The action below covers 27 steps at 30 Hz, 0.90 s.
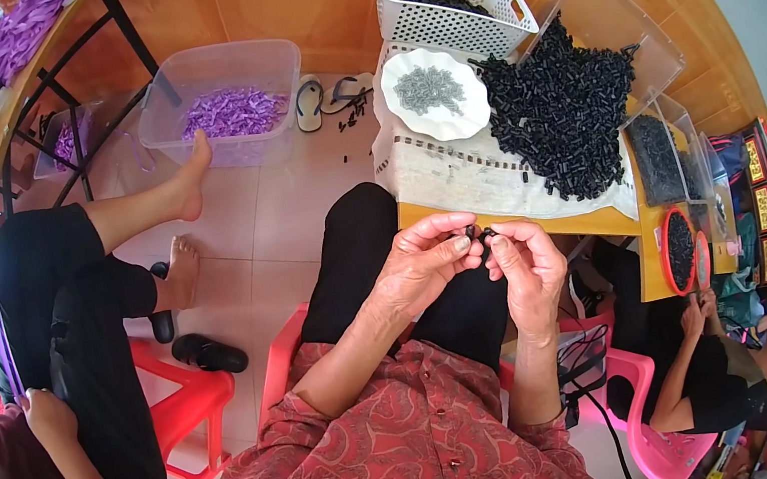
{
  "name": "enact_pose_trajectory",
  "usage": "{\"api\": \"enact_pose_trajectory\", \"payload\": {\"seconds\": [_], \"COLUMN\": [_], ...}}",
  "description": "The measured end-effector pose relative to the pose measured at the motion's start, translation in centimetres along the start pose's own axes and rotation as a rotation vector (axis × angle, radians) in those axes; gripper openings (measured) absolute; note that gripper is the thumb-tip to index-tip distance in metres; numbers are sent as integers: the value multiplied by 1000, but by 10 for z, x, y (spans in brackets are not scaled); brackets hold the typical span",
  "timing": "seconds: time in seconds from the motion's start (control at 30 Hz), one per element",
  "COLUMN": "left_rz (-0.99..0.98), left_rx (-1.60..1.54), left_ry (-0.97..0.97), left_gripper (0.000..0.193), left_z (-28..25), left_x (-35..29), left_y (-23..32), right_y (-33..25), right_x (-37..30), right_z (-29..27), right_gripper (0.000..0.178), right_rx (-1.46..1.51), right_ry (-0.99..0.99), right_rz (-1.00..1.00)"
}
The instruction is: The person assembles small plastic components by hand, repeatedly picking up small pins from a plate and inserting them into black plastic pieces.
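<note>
In front of my chest, my left hand pinches a small black piece between thumb and forefinger. Close beside it, my right hand grips another small black piece in its fingertips. The two pieces nearly meet; whether they touch I cannot tell. Past my hands, a heap of short black tubular parts covers the right of a pale cloth. A white scalloped plate on that cloth carries a mound of small translucent grey pieces.
A white perforated basket stands behind the plate. Clear bins and a red-rimmed tray line the table's right side. One person works at the right, another at the left. A clear tub holds purple strips.
</note>
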<state>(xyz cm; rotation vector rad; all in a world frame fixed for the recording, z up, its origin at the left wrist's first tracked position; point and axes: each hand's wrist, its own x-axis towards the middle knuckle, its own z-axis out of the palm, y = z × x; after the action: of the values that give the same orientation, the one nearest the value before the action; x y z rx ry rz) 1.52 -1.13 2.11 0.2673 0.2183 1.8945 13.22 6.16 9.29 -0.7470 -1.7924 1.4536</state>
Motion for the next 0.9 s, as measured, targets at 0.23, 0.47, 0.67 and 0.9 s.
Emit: {"api": "enact_pose_trajectory", "payload": {"seconds": [0.23, 0.47, 0.67, 0.9], "left_rz": [50, 86, 95, 94], "left_rx": [173, 212, 318, 353], "left_ry": [11, -11, -12, 10], "left_gripper": [23, 21, 20, 21], "left_z": [7, 6, 9, 12], "left_x": [-4, -6, -8, -10], "left_y": [6, 9, 12, 15], "right_y": [-11, -9, -14, -19], "right_x": [-3, -4, -4, -5], "right_z": [8, 6, 9, 9], "right_gripper": [12, 10, 7, 8], "right_rx": [-9, -114, -207, -324], "right_ry": [-9, -52, -81, -95], "right_rz": [-37, -94, -159, -212]}}
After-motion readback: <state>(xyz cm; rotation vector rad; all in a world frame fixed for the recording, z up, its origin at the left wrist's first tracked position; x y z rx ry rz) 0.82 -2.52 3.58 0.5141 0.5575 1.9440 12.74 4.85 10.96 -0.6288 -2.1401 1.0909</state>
